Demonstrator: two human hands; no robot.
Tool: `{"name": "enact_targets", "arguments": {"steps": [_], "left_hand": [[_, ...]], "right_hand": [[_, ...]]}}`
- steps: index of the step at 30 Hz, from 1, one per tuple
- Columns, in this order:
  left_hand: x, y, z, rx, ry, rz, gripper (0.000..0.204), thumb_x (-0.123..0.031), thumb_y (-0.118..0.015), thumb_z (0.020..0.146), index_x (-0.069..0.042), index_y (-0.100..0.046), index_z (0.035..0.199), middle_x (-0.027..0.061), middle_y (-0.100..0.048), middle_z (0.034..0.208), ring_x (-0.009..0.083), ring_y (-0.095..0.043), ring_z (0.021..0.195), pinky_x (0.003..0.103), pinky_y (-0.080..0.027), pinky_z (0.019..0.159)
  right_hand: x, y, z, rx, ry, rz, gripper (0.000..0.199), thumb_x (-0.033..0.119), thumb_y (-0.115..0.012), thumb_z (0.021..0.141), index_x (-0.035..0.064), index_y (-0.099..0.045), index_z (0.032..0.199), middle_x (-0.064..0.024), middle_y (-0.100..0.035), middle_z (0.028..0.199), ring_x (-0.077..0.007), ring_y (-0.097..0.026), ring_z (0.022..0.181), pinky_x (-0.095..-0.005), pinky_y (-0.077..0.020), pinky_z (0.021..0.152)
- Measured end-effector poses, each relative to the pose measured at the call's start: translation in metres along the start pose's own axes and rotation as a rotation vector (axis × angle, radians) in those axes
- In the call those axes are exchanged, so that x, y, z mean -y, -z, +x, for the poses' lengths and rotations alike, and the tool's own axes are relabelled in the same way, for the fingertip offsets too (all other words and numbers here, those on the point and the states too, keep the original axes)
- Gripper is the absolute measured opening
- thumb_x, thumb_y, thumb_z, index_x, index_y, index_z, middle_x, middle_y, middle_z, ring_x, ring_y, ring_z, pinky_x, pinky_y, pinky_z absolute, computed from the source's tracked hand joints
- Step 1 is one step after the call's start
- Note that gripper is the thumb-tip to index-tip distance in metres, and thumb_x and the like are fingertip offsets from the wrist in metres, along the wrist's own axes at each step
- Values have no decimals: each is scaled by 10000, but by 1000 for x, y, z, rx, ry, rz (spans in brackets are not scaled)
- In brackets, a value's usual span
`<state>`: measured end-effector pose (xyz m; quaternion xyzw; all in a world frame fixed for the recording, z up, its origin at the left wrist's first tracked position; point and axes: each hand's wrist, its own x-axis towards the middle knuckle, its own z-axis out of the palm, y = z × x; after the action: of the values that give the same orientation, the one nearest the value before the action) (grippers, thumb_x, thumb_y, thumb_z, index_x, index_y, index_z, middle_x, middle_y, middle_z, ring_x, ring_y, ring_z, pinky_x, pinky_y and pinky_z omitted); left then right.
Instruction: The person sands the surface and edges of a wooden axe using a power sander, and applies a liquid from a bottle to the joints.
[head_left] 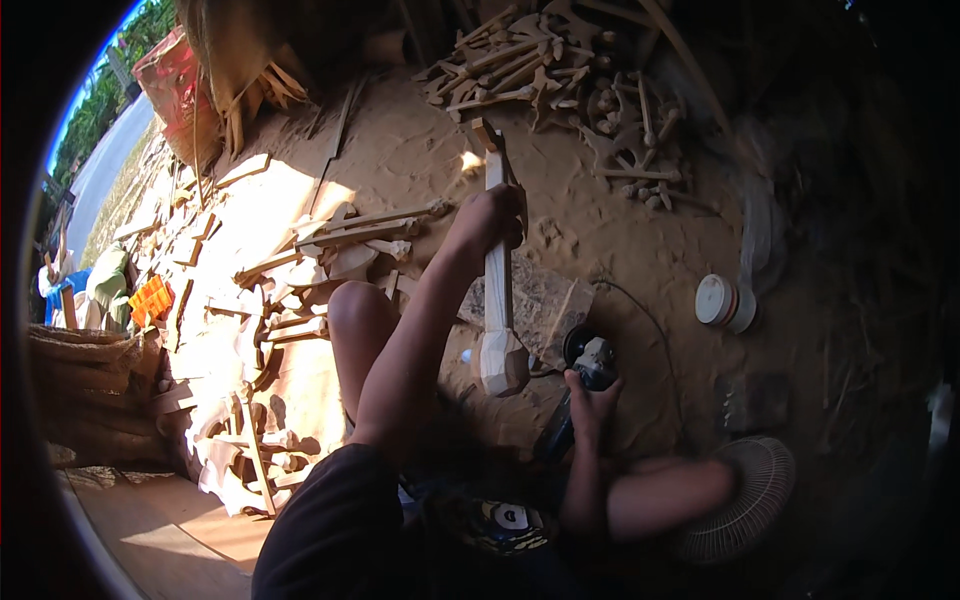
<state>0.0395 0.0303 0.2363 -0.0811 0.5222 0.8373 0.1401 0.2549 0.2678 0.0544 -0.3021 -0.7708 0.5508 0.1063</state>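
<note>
The sawdust-covered sandy ground (620, 240) fills most of the view, with a big heap of pale carved wooden offcuts and blanks (560, 70) at the top and a second spread of flat wooden scraps (270, 290) on the sunlit left side. Lower right stands a round wire-guarded fan (745, 500), and further up a small white round tub with a lid (718, 300). In the middle, a rough grey-brown wooden block (545, 305) lies on the ground, and across it rests the long pale carved wooden leg with a bulbous foot end (497, 300), running from near the person's knee up toward the far heap. The left hand (487, 222) is wrapped around the upper shaft of that leg, fingers closed fully about it. The right hand (592, 400) is closed around the body of a dark angle grinder with a round disc (588, 358), which sits just beside the leg's bulbous foot. The leg looks like solid, stiff timber, moderately heavy for its length and weighted toward the thick foot; its dusty sanded surface is probably a little slippery. The slim square shaft seems the natural place to grip, well clear of the disc, while the narrow far tip looks the likeliest part to chip.
</note>
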Motion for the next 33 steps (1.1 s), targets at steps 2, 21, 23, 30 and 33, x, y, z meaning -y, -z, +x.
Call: {"name": "enact_targets", "arguments": {"steps": [2, 21, 23, 30, 33], "left_hand": [[-1, 6, 0, 8, -14, -31, 193, -269, -576, 1041, -83, -555, 994, 7, -503, 763, 144, -480, 541, 309, -420, 524], [-31, -25, -33, 145, -606, 205, 357, -394, -610, 1085, -60, -563, 1203, -34, -543, 813, 48, -506, 646, 241, -437, 571], [-33, -29, -41, 78, -611, 283, 377, -395, -659, 1059, -23, -613, 1097, -20, -590, 789, 49, -537, 685, 252, -445, 597], [-23, -32, -33, -61, -1089, 668, 335, -290, -759, 987, 10, -664, 1102, 125, -680, 744, 220, -672, 613, 331, -513, 594], [-27, -26, -35, -83, -1191, 971, 314, -269, -816, 904, -77, -694, 1120, 121, -715, 825, 318, -714, 660, 398, -555, 598]], "right_hand": [[7, 1, -3, 34, -33, -15, 1131, 332, -912, 748, -138, -268, 1549, -326, -458, 1521, -386, -509, 1408, -426, -409, 1169], [-6, 1, -2, 4, -44, -79, 1215, 316, -950, 728, -116, -219, 1597, -317, -422, 1566, -383, -461, 1456, -427, -393, 1195], [-8, 2, 0, 19, -33, -35, 1222, 314, -948, 728, -116, -209, 1601, -318, -411, 1576, -380, -454, 1463, -423, -384, 1203], [-15, -2, 1, -4, -14, -15, 1242, 294, -944, 722, -125, -181, 1608, -316, -382, 1603, -367, -433, 1483, -411, -368, 1215], [-11, 1, -4, -28, -31, -80, 1131, 270, -938, 740, -95, -274, 1580, -273, -481, 1529, -342, -521, 1398, -416, -427, 1158]]}}
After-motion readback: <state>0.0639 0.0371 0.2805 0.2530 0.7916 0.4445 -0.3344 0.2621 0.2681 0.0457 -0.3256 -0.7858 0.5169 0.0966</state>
